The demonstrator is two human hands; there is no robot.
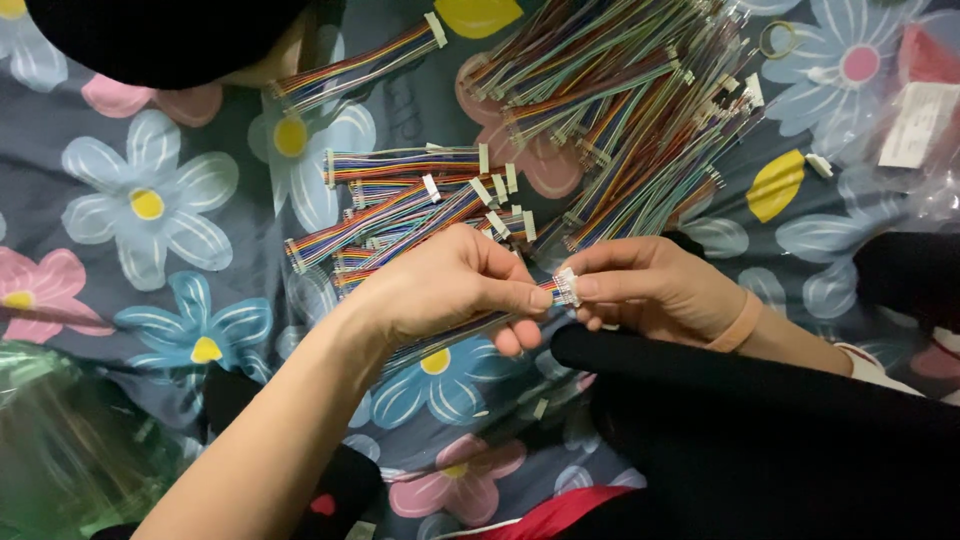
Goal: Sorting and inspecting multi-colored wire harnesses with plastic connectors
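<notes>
Hands pinch one rainbow ribbon cable [470, 330] over the flowered cloth [150, 200]: left hand [450, 285] closed on the limp, light wires, right hand [650, 290] gripping its small white connector [567, 287], likely the firmest hold. Cable piles [620, 110] lie beyond.

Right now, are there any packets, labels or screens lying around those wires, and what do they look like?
Clear plastic bag: top right corner on the flowered cloth, crinkled and see-through, something red inside at its top.
White label: on that bag, a tilted rectangle; its print is too small to read.
Greenish see-through plastic wrap: bottom left corner, glossy and blurred.
No screens or signs in view.
</notes>
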